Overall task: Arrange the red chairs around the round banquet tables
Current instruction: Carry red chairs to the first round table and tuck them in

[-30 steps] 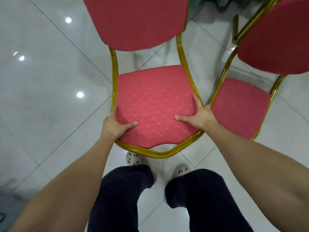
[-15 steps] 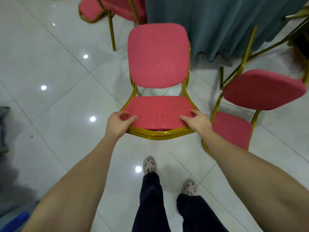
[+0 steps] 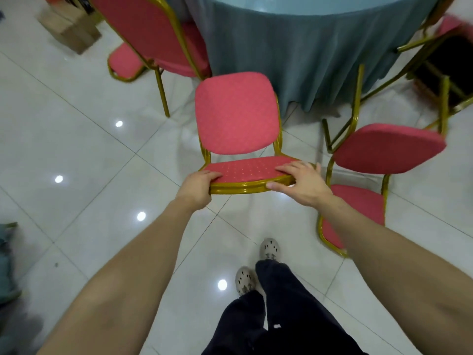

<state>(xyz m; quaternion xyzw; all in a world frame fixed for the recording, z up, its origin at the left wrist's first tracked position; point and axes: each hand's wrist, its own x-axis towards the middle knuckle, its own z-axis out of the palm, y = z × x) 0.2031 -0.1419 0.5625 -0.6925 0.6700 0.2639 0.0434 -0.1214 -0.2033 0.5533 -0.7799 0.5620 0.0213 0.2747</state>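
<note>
Progress looks partial. A first chair (image 3: 143,29) stands at eleven o'clock, close against the cloth-draped round bench (image 3: 307,60). A second chair (image 3: 384,147) stands at three o'clock, near the bench but turned askew.

The held chair (image 3: 235,114) is at centre, just short of the bench at twelve o'clock, with its backrest toward the cloth. The left hand (image 3: 197,187) curls its fingers (image 3: 212,175) over the seat's front left corner. The right hand (image 3: 299,184) spreads its fingers on the cushion, thumb against the gold front rail, pinching the edge.

By my reading this chair needs turning and setting into the gap. The seat hides whether its legs touch the floor (image 3: 76,149). At two o'clock a dark, blurred frame (image 3: 445,65), perhaps an upended chair, is cut off, and the bench's far side is out of view.
</note>
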